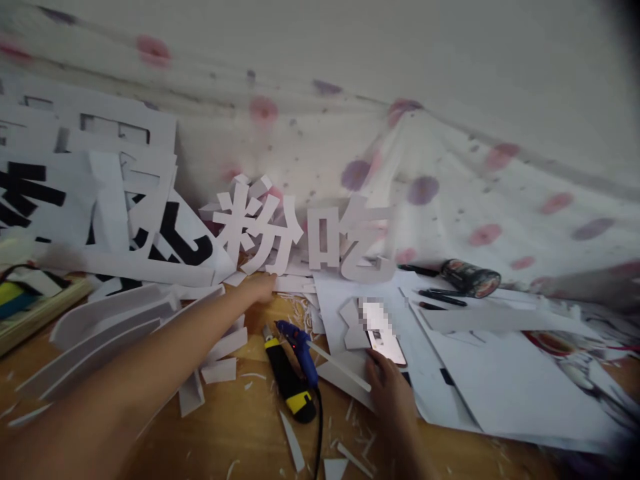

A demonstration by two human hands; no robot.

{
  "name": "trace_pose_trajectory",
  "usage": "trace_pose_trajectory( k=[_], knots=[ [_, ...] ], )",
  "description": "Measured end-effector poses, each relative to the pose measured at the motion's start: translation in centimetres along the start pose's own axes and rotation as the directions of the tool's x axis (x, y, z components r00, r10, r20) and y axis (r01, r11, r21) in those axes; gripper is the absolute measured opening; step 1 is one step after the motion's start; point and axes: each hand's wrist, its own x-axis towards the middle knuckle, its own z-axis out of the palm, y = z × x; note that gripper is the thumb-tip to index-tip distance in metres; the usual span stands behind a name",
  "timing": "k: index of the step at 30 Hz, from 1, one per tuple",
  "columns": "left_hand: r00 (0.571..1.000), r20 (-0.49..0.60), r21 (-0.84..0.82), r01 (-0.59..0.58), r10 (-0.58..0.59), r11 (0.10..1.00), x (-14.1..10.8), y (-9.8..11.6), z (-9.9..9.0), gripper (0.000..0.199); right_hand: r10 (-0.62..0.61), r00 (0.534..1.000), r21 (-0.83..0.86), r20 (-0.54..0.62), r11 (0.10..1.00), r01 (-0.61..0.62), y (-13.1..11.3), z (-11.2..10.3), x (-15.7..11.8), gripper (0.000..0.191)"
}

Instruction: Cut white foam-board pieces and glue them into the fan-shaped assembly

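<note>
My left hand (260, 288) reaches forward to the foot of a white foam character (257, 230) propped against the curtain. Its fingers are small and blurred, so their grip cannot be made out. At the right, my right hand (390, 383) has its fingers closed at the lower end of a lit smartphone (384, 337), partly pixelated. A second white foam character (350, 240) stands right of the first. Between my arms lie a blue glue gun (300, 350), with a white glue stick out of its back, and a black-and-yellow utility knife (287, 380).
White foam sheets and letter cut-outs (145, 167) lean at the left, above curved white strips (115, 320). White boards (500, 387) cover the right side, with pens (443, 297) and a dark cylinder (470, 277) behind. Scraps litter the wooden table (240, 427); a black cord (319, 433) runs forward.
</note>
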Motion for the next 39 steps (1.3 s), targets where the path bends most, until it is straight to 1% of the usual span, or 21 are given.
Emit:
trace_pose_trajectory(
  k=[2, 6, 10, 13, 16, 22, 26, 30, 32, 34, 39],
  knots=[
    [0.999, -0.002, 0.046, -0.045, 0.045, 0.998, 0.7, -0.6, 0.3, 0.033, -0.014, 1.000, -0.015, 0.017, 1.000, 0.015, 0.3, 0.2, 0.2, 0.044],
    [0.990, -0.039, 0.120, -0.132, 0.137, 0.984, 1.6, -1.6, 0.5, 0.034, -0.024, 0.999, -0.037, 0.047, 0.999, 0.025, 0.5, 0.3, 0.5, 0.043],
    [0.977, -0.056, 0.167, -0.193, 0.205, 0.967, 1.8, -2.3, 0.6, 0.033, 0.028, 0.998, -0.119, 0.062, 0.993, -0.021, -0.6, -0.2, 0.4, 0.043],
    [0.969, -0.073, 0.185, -0.219, 0.236, 0.958, 1.7, -2.8, 0.6, 0.033, 0.074, 0.994, -0.164, 0.079, 0.985, -0.060, -1.5, -0.6, 0.2, 0.043],
    [0.965, -0.106, 0.189, -0.217, 0.240, 0.958, 1.7, -3.7, 0.4, 0.033, 0.086, 0.993, -0.172, 0.078, 0.983, -0.071, -1.7, -0.7, 0.1, 0.042],
    [0.966, -0.159, 0.183, -0.172, 0.202, 0.968, 1.5, -6.3, 0.3, 0.034, 0.102, 0.992, -0.190, 0.069, 0.978, -0.087, -1.5, -0.5, 0.4, 0.042],
    [0.963, -0.186, 0.158, -0.164, 0.192, 0.974, 0.7, -7.8, 0.7, 0.034, 0.087, 0.994, -0.176, 0.059, 0.981, -0.075, -1.7, -0.6, 0.3, 0.041],
    [0.968, -0.190, 0.123, -0.144, 0.166, 0.982, -0.3, -9.3, 0.9, 0.035, 0.076, 0.996, -0.189, 0.053, 0.980, -0.065, -1.9, -0.8, 0.2, 0.040],
    [0.969, -0.194, 0.118, -0.135, 0.156, 0.984, -0.7, -10.0, 0.6, 0.035, 0.075, 0.996, -0.190, 0.042, 0.980, -0.065, -2.0, -0.8, 0.2, 0.039],
    [0.968, -0.200, 0.119, -0.131, 0.153, 0.984, -0.9, -10.3, -0.1, 0.036, 0.072, 0.997, -0.191, 0.033, 0.979, -0.065, -1.9, -0.7, 0.2, 0.039],
    [0.969, -0.197, 0.145, -0.119, 0.147, 0.982, -1.2, -10.0, -2.8, 0.043, 0.048, 0.998, -0.194, 0.030, 0.980, -0.042, -1.1, -0.3, 0.3, 0.040]
  ],
)
